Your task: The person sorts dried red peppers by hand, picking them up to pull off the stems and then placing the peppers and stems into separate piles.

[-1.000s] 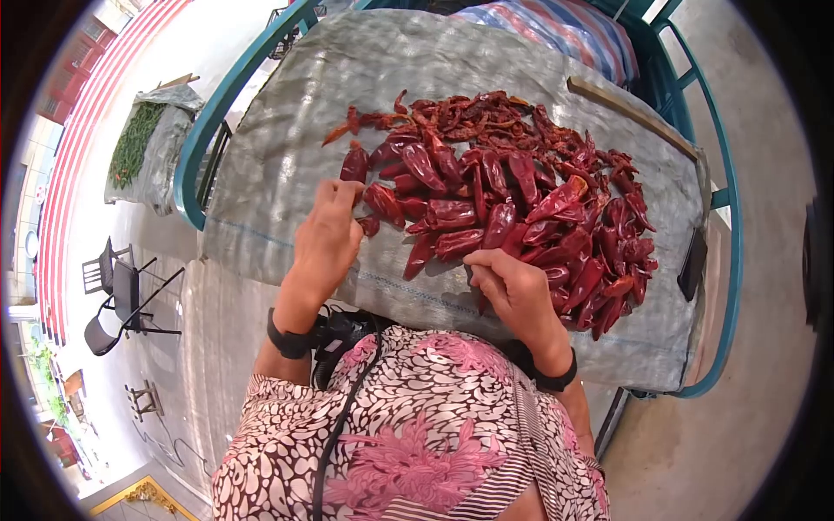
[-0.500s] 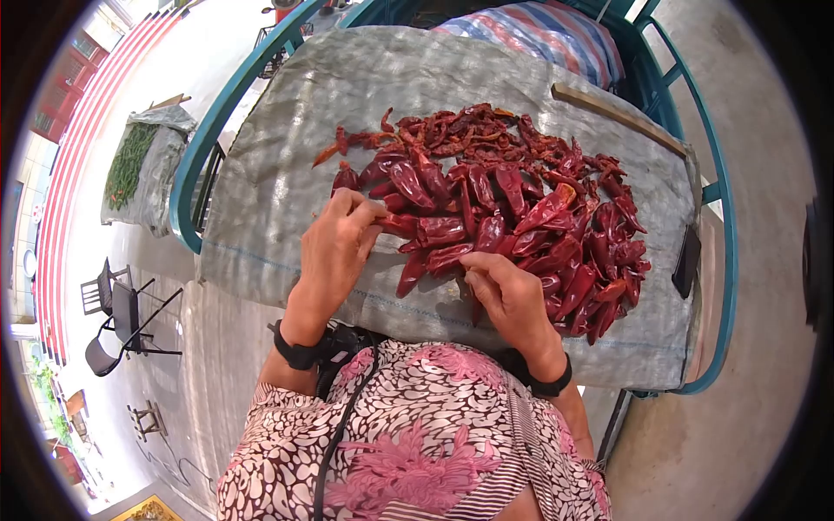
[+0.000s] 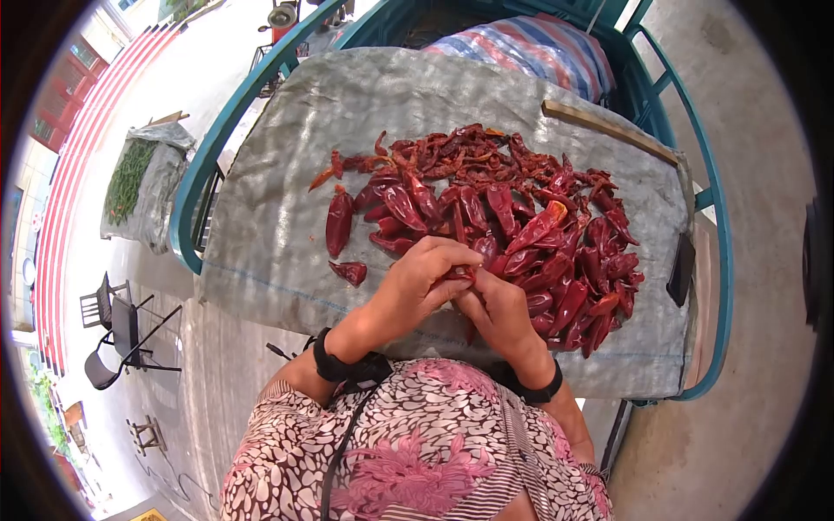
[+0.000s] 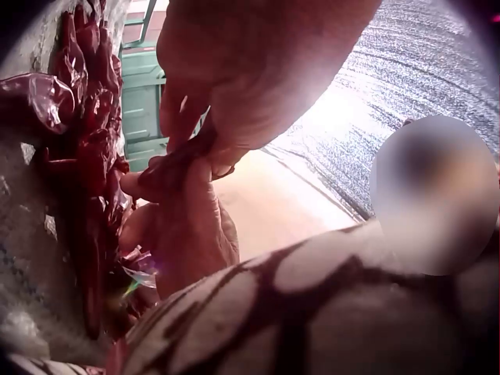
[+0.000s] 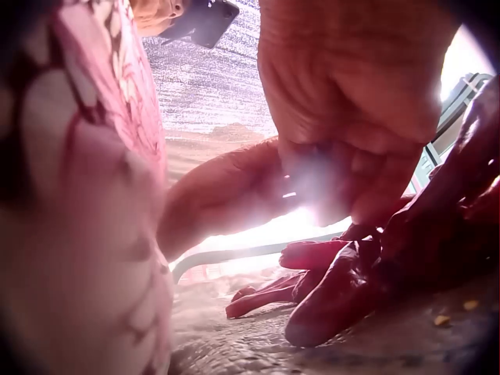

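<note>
In the head view my left hand (image 3: 426,278) and my right hand (image 3: 504,317) meet at the near side of a heap of red chili peppers (image 3: 547,252). Between them is one dark red chili pepper (image 4: 183,160), mostly hidden by fingers in the head view. My left hand grips its body. The right thumb and fingertips pinch it too, as the left wrist view shows. One whole chili (image 3: 339,223) and a shorter chili piece (image 3: 349,273) lie apart to the left. Shrivelled, darker chilies (image 3: 469,143) form a band behind the glossy ones.
A grey woven sheet (image 3: 269,174) lies beneath the chilies, within a teal cart frame (image 3: 187,200). A wooden strip (image 3: 608,132) and a flat black object (image 3: 680,271) lie on its right part. Beyond is a striped sack (image 3: 530,56). Black chairs (image 3: 126,326) stand at the left.
My left hand took hold of a chili at the heap's left side and carried it right to my right hand. The right hand stayed near the heap's front and now pinches that chili.
</note>
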`<state>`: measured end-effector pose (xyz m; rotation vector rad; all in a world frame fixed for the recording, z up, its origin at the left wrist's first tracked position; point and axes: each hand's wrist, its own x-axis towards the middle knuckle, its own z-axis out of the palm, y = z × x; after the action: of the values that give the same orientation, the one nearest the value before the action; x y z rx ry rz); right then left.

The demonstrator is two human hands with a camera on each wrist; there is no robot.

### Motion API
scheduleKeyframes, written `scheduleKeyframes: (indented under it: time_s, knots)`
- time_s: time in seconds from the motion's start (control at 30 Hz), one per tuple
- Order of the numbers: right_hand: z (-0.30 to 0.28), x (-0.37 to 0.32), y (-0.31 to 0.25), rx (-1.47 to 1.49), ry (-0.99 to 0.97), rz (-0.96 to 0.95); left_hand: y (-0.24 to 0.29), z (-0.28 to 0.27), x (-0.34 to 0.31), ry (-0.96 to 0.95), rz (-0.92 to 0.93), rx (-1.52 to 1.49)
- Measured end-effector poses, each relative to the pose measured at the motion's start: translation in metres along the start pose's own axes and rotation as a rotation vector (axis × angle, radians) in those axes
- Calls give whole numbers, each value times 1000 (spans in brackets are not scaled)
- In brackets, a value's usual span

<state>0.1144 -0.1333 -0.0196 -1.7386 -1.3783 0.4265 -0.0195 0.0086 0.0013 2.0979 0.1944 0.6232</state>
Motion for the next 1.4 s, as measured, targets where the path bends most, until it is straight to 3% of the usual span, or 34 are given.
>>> scheduleKeyframes:
  time_s: [0.13,0.17,0.3,0.4,0.57,0.7,0.8,0.9,1.03,1.1,1.13,1.17,1.23,1.33,1.4]
  knots:
    - [0,2,-4,14,136,-78,10,-23,-1,79,-125,267]
    - [0,1,-4,25,137,-63,10,-39,-3,-37,-168,431]
    - [1,-1,0,16,108,-51,-3,-53,-7,19,-148,831]
    - [0,0,-1,-17,80,-64,-26,-44,3,18,-141,728]
    - [-2,-1,-1,-16,90,-63,-72,-17,22,232,-250,785]
    - [-2,-6,1,-6,86,-46,-73,-16,27,366,-256,539]
    - [-4,-5,1,26,110,-41,-50,-25,28,353,-271,411]
    - [-8,-2,-10,87,157,59,-15,-30,25,315,-200,250]
    - [-11,5,-26,184,73,185,12,-16,24,146,118,187]
    - [0,5,-3,124,84,-12,14,-10,23,-35,267,172]
    - [5,6,5,93,91,-109,17,-6,22,-34,196,124]
    - [7,1,7,226,127,-29,21,-3,21,-33,126,75]
    - [-1,0,3,164,106,-4,23,2,20,27,-2,-110]
    - [1,-4,7,142,84,12,10,-4,20,20,14,124]
    - [1,-4,6,173,98,57,11,-17,20,129,-37,302]
